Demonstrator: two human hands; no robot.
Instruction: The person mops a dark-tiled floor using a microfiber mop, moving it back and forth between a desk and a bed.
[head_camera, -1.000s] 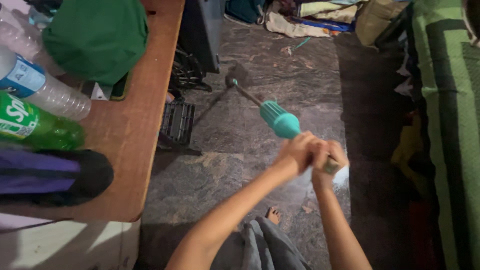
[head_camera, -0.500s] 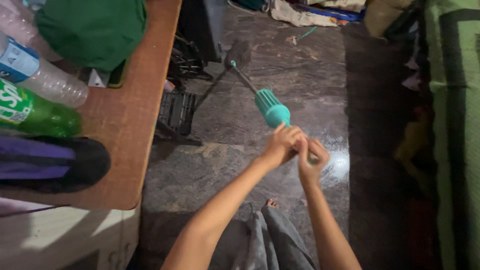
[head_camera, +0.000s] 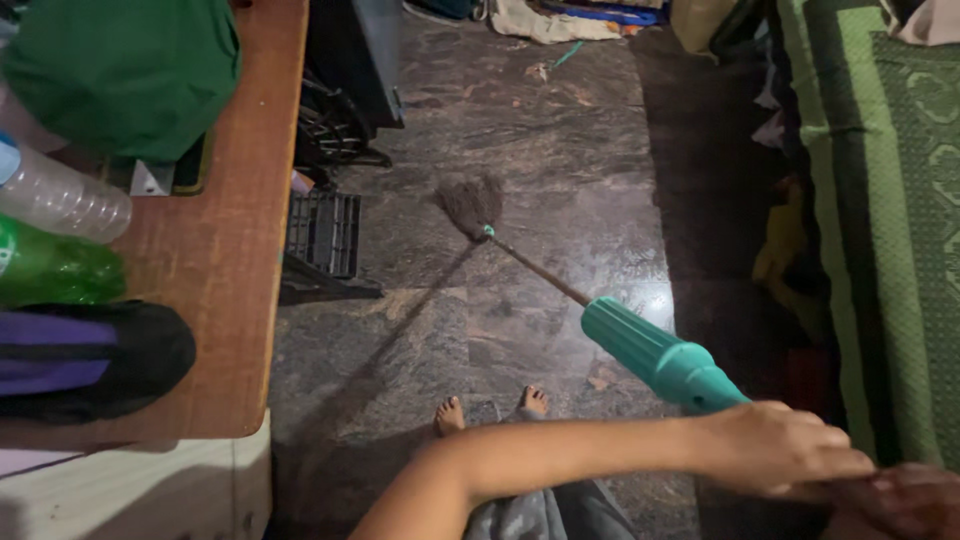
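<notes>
A broom with a teal plastic handle (head_camera: 662, 358) and a thin brown stick reaches out over the stone floor (head_camera: 560, 160). Its dark bristle head (head_camera: 470, 205) rests on the floor near a black crate. My left hand (head_camera: 785, 447) is closed over the near end of the teal handle at the lower right. My right hand (head_camera: 905, 498) sits just behind it at the frame's corner, also wrapped on the handle, partly cut off. My bare feet (head_camera: 490, 408) and grey trousers show below.
A wooden table (head_camera: 245, 290) stands at the left with a green cloth (head_camera: 125, 70), a clear bottle (head_camera: 60, 195), a green bottle (head_camera: 55, 268) and a black-purple bag (head_camera: 90, 355). A black crate (head_camera: 322, 235) lies under it. A green patterned bed (head_camera: 880, 200) runs along the right. Clothes lie at the far end.
My hands have moved down and to the right, toward the frame's corner. The broom head has swept back toward me across the floor, beside the black crate.
</notes>
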